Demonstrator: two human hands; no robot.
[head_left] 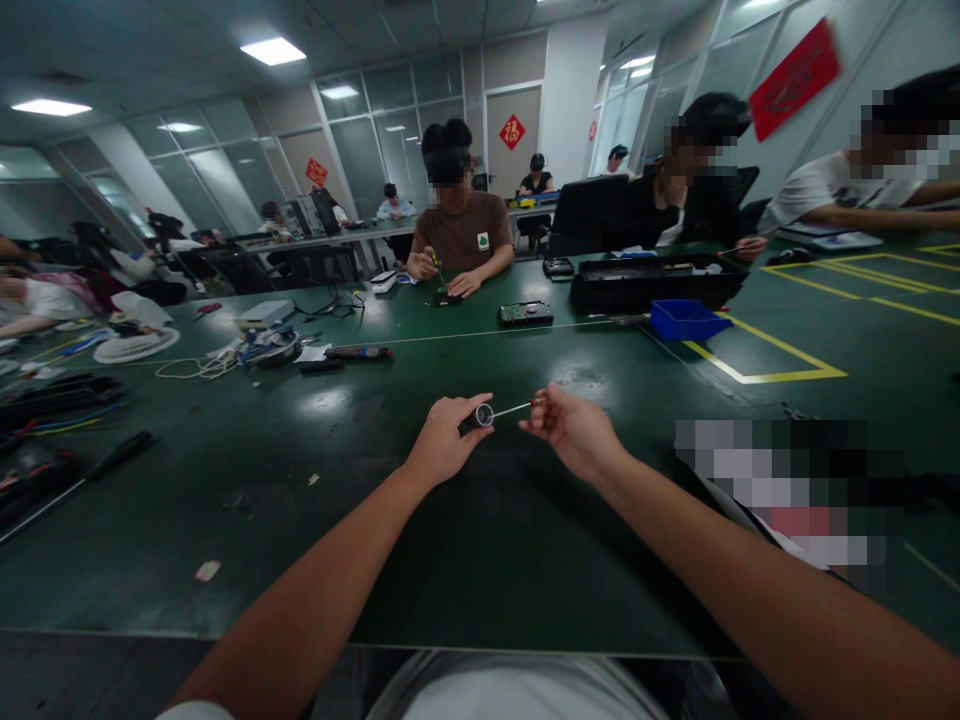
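My left hand [441,440] is closed around a small round part [484,414] with a pale ring-shaped rim and a dark centre. Its open face is turned toward me. Pinched in the fingers of my right hand [568,425] is a thin screwdriver [512,410], its metal shaft pointing left and a bit of red showing at the fingers. The shaft's tip reaches the rim of the round part; whether it sits inside cannot be made out. Both hands are above the green table [285,540].
Beyond my hands lie a hard drive [525,313], a blue scoop-like tray [688,320] and a long black casing [652,283]. A pen-like tool [358,352] and tangled cables [266,347] are at left, with a long screwdriver [82,482] nearer. A co-worker [465,235] sits opposite.
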